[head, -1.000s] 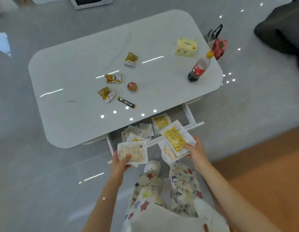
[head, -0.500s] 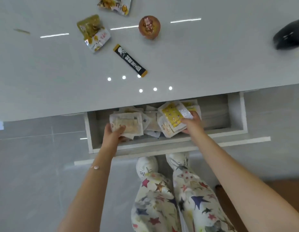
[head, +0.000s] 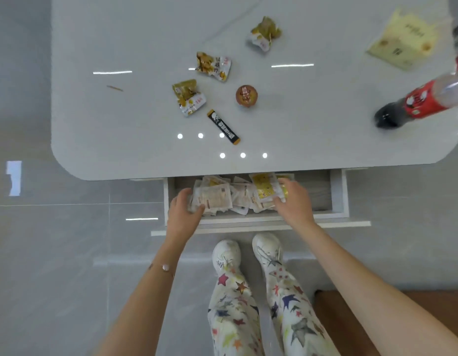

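Observation:
An open white drawer (head: 338, 196) juts out under the white table (head: 120, 124). It holds several flat snack packets. My left hand (head: 184, 211) grips a stack of pale white packets (head: 215, 199) at the drawer's left, thumb on top. My right hand (head: 293, 201) holds a stack of packets topped by a yellow one (head: 263, 187) near the drawer's middle. Both stacks sit low inside the drawer, on the other packets there.
On the table lie three gold snack wrappers (head: 188, 97), a round brown candy (head: 246, 95), a black stick sachet (head: 224, 127), a yellow packet (head: 400, 42) and a cola bottle (head: 415, 104) at the right. My feet (head: 245, 253) stand just before the drawer.
Both hands have carried their packet stacks from above the drawer front down into the drawer. The camera has leaned forward over the table.

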{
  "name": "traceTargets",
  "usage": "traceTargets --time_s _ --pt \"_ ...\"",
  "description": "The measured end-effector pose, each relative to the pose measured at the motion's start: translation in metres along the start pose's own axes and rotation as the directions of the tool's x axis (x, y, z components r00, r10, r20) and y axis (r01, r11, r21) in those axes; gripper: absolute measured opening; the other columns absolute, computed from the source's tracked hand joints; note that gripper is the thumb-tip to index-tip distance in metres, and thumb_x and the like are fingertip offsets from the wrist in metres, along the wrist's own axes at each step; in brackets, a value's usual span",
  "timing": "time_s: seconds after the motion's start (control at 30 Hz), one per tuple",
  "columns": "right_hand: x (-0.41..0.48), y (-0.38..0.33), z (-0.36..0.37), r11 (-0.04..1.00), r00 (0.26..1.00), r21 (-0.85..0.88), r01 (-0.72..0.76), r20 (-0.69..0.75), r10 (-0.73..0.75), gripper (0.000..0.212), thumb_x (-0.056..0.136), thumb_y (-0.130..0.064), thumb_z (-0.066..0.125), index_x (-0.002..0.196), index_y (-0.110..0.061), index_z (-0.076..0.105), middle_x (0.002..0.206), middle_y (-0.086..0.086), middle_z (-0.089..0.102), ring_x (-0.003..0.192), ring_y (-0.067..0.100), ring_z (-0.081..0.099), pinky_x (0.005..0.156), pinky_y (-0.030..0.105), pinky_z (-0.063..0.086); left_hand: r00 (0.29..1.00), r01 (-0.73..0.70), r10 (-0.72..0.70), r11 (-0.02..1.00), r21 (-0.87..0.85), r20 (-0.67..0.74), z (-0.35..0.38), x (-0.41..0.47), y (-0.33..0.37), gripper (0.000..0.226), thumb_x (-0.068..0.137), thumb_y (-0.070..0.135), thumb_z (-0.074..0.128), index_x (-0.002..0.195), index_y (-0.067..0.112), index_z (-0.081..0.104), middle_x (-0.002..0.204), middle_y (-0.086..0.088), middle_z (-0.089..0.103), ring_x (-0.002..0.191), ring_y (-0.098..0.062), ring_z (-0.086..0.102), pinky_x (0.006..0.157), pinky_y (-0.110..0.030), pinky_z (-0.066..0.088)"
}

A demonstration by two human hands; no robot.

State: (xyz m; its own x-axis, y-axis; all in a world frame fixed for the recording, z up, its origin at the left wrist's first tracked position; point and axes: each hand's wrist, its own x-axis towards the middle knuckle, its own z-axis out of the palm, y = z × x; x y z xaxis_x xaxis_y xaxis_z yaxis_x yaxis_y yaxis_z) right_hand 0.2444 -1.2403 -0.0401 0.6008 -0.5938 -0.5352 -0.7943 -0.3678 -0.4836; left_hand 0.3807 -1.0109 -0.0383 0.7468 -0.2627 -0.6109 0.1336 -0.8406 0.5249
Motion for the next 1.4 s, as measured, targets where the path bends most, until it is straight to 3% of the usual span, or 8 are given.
traceTargets --time_s 0.13,0.3,0.57,0.77,0.97,1.17,1.3,1.4 --pt "-0.054 -0.070 -0.083 0.923 0.976 -0.318 0.218 0.050 -0.213 0.058 0.088 -0.031 0.058 0.142 -0.023 0.038 0.147 0.004 0.041 0.136 0.029 0.034 0.111 0.043 0.033 0.996 -0.053 0.065 0.985 0.161 -0.066 -0.064 -0.073 0.061 0.062 0.091 0.037 0.058 0.146 0.020 0.034 0.147 -0.009 0.040 0.133 -0.030 0.039 0.106 -0.043 0.035" --pt "-0.124 -0.142 -0.168 0.774 0.923 -0.505 0.383 0.163 -0.350 0.069 0.093 -0.032 0.050 0.152 -0.030 0.013 0.160 0.005 0.009 0.147 0.031 0.001 0.119 0.048 0.003 0.950 -0.198 0.284 0.870 0.452 -0.130 -0.138 -0.164 0.111 0.063 0.094 0.045 0.049 0.150 0.025 0.028 0.158 -0.011 0.022 0.145 -0.036 0.016 0.116 -0.049 0.015" --pt "-0.188 -0.221 -0.213 0.567 0.780 -0.568 0.596 0.243 -0.577 0.069 0.093 -0.034 0.050 0.152 -0.029 0.015 0.159 0.006 0.013 0.147 0.032 0.002 0.118 0.049 0.002 0.916 -0.094 0.276 0.851 0.516 -0.289 -0.206 -0.258 0.112 0.069 0.087 0.056 0.031 0.149 0.026 0.030 0.156 -0.012 0.027 0.144 -0.038 0.019 0.116 -0.051 0.015" --pt "-0.228 -0.302 -0.175 0.341 0.577 -0.517 0.785 0.408 -0.707 0.068 0.093 -0.032 0.049 0.152 -0.029 0.016 0.158 0.006 0.017 0.146 0.032 0.008 0.117 0.048 0.005 0.871 0.127 0.086 0.912 0.391 -0.484 -0.239 -0.319 0.047 0.078 0.080 0.063 0.020 0.148 0.027 0.034 0.154 -0.012 0.032 0.142 -0.039 0.024 0.115 -0.051 0.018" --pt "-0.294 -0.393 -0.091 0.110 0.351 -0.423 0.900 0.550 -0.757 0.064 0.092 -0.029 0.049 0.150 -0.027 0.022 0.154 0.003 0.027 0.145 0.030 0.014 0.116 0.043 0.011 0.766 0.301 -0.121 0.935 0.186 -0.631 -0.284 -0.378 -0.039 0.079 0.080 0.063 0.021 0.148 0.025 0.036 0.153 -0.014 0.033 0.141 -0.040 0.027 0.113 -0.052 0.018" --pt "-0.365 -0.471 0.011 -0.085 0.187 -0.371 0.925 0.638 -0.747 0.066 0.089 -0.035 0.053 0.149 -0.026 0.026 0.146 0.002 0.038 0.138 0.027 0.028 0.111 0.037 0.019 0.627 0.420 -0.308 0.907 -0.022 -0.715 -0.337 -0.429 -0.137 0.073 0.083 0.059 0.029 0.150 0.030 0.027 0.159 -0.009 0.021 0.145 -0.035 0.016 0.118 -0.048 0.011" --pt "-0.407 -0.516 0.077 -0.150 0.109 -0.313 0.938 0.676 -0.728 0.066 0.089 -0.035 0.054 0.148 -0.025 0.028 0.146 0.004 0.039 0.137 0.029 0.030 0.110 0.039 0.023 0.534 0.478 -0.390 0.871 -0.113 -0.750 -0.367 -0.460 -0.205 0.068 0.092 0.052 0.046 0.151 0.031 0.022 0.160 -0.007 0.017 0.146 -0.032 0.012 0.118 -0.046 0.007" --pt "-0.439 -0.550 0.124 -0.192 0.062 -0.277 0.942 0.701 -0.710 0.065 0.089 -0.035 0.054 0.148 -0.026 0.027 0.146 0.003 0.038 0.137 0.027 0.028 0.109 0.038 0.024 0.461 0.513 -0.450 0.838 -0.183 -0.765 -0.387 -0.483 -0.248 0.068 0.091 0.053 0.044 0.151 0.031 0.023 0.160 -0.007 0.017 0.146 -0.032 0.012 0.117 -0.047 0.007"
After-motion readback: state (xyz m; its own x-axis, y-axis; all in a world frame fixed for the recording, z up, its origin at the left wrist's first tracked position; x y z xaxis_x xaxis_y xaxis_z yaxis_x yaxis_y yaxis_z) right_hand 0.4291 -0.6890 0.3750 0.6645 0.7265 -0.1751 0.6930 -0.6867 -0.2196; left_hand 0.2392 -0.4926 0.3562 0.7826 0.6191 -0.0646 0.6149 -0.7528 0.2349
